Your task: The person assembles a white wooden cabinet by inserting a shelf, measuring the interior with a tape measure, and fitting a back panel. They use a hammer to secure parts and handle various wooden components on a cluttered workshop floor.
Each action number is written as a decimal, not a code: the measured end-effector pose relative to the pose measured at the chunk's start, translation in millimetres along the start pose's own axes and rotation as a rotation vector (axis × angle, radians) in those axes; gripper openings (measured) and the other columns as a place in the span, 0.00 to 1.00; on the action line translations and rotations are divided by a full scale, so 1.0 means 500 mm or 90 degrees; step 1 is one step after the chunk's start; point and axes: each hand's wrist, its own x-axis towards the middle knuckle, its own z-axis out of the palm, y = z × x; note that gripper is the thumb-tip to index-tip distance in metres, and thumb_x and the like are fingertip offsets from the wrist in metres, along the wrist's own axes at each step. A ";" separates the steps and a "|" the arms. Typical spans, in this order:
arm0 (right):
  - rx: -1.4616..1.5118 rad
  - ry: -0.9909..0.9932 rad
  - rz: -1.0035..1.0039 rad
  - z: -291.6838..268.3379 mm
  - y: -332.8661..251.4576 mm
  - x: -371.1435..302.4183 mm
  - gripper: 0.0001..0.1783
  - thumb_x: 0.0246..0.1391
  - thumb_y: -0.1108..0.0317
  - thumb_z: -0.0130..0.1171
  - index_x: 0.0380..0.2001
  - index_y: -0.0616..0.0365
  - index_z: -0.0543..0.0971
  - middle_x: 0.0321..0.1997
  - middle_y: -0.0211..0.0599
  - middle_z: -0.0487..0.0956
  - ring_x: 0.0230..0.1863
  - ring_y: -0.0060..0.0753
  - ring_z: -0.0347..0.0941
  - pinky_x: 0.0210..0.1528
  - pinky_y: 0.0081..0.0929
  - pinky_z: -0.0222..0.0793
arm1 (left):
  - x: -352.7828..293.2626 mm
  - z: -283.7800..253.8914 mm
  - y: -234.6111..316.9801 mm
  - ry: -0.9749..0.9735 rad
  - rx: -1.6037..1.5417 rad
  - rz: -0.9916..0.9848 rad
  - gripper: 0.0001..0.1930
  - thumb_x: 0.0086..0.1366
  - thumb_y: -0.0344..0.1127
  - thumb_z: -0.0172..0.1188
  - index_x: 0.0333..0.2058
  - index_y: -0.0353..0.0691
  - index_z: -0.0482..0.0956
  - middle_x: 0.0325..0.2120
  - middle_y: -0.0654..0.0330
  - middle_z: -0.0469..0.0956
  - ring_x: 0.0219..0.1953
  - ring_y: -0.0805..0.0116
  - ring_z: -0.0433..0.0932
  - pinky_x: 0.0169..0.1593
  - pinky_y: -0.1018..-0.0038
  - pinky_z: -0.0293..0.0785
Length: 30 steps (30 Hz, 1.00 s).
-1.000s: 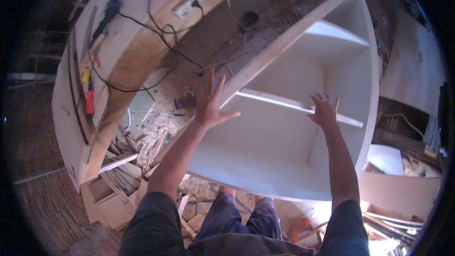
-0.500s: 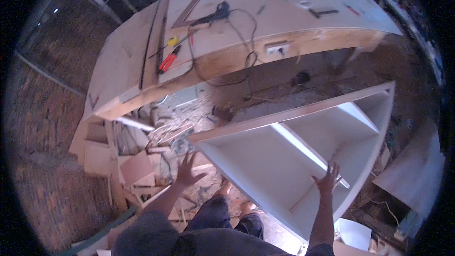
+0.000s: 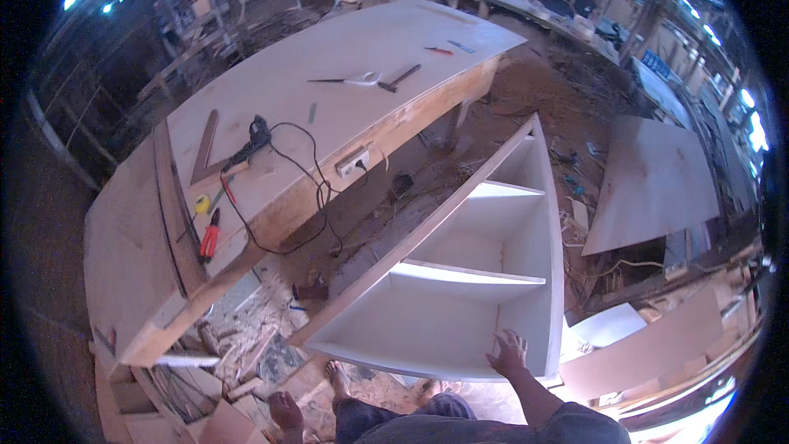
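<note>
A white shelf unit (image 3: 436, 321) with slanting dividers lies on its back on the floor in front of me, its open side up. My right hand (image 3: 508, 353) is over the near right compartment, fingers spread and holding nothing; I cannot tell whether it touches the panel. My left hand (image 3: 285, 409) is low, left of my legs and away from the unit. Its fingers are curled in, and nothing shows in them.
Left of the unit stands a long workbench (image 3: 345, 49) bearing a corded power tool (image 3: 251, 141), red-handled pliers (image 3: 209, 240), a yellow tape measure (image 3: 202, 204) and a hammer (image 3: 400, 79). Wood scraps (image 3: 246, 345) litter the floor. A large sheet (image 3: 649, 189) lies at the right.
My view has swung up and to the right, showing more of the workshop. My left hand has lowered and its fingers have curled. My right hand remains spread over the unit.
</note>
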 end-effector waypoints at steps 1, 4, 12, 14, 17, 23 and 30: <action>-0.021 -0.007 0.052 0.003 -0.014 -0.019 0.41 0.42 0.49 0.73 0.61 0.43 0.72 0.69 0.42 0.63 0.72 0.49 0.54 0.70 0.66 0.46 | 0.079 -0.009 -0.013 -0.007 0.011 -0.016 0.10 0.66 0.35 0.57 0.34 0.32 0.76 0.30 0.46 0.75 0.34 0.46 0.75 0.38 0.56 0.72; -0.026 0.019 0.186 0.026 -0.055 -0.094 0.39 0.43 0.50 0.73 0.60 0.44 0.72 0.68 0.41 0.65 0.71 0.49 0.55 0.71 0.60 0.50 | 0.358 -0.032 -0.064 0.142 0.022 0.089 0.11 0.70 0.34 0.54 0.34 0.29 0.76 0.32 0.45 0.76 0.36 0.45 0.75 0.40 0.56 0.72; 0.078 -0.104 0.465 0.139 -0.184 -0.431 0.35 0.42 0.46 0.72 0.52 0.52 0.79 0.56 0.43 0.78 0.62 0.47 0.70 0.64 0.43 0.66 | 1.044 -0.055 -0.195 0.090 0.066 0.110 0.28 0.71 0.34 0.52 0.66 0.28 0.59 0.63 0.35 0.62 0.65 0.38 0.62 0.67 0.55 0.61; 0.049 -0.195 0.426 0.174 -0.219 -0.506 0.34 0.43 0.46 0.72 0.52 0.53 0.80 0.52 0.44 0.80 0.59 0.44 0.73 0.63 0.41 0.68 | 1.134 -0.028 -0.190 0.050 0.079 0.151 0.30 0.71 0.33 0.52 0.67 0.30 0.56 0.65 0.35 0.60 0.66 0.39 0.60 0.68 0.55 0.60; 0.073 -0.311 0.415 0.221 -0.270 -0.596 0.34 0.43 0.46 0.72 0.51 0.53 0.81 0.51 0.44 0.81 0.57 0.43 0.75 0.62 0.39 0.69 | 1.212 0.017 -0.169 -0.021 0.133 0.180 0.29 0.70 0.32 0.52 0.67 0.32 0.57 0.65 0.36 0.60 0.66 0.40 0.61 0.68 0.55 0.60; 0.154 -0.357 0.477 0.275 -0.326 -0.662 0.33 0.44 0.46 0.72 0.50 0.53 0.82 0.47 0.44 0.83 0.52 0.39 0.78 0.59 0.36 0.72 | 1.240 0.077 -0.158 -0.152 0.215 0.156 0.24 0.68 0.31 0.53 0.61 0.34 0.67 0.60 0.41 0.68 0.61 0.45 0.69 0.61 0.53 0.68; 0.268 -0.175 0.592 0.258 -0.357 -0.628 0.31 0.44 0.45 0.72 0.48 0.53 0.84 0.47 0.42 0.85 0.50 0.36 0.81 0.58 0.32 0.73 | 1.274 0.091 -0.182 -0.093 0.250 0.130 0.15 0.68 0.33 0.50 0.50 0.36 0.76 0.47 0.46 0.78 0.46 0.45 0.79 0.51 0.54 0.76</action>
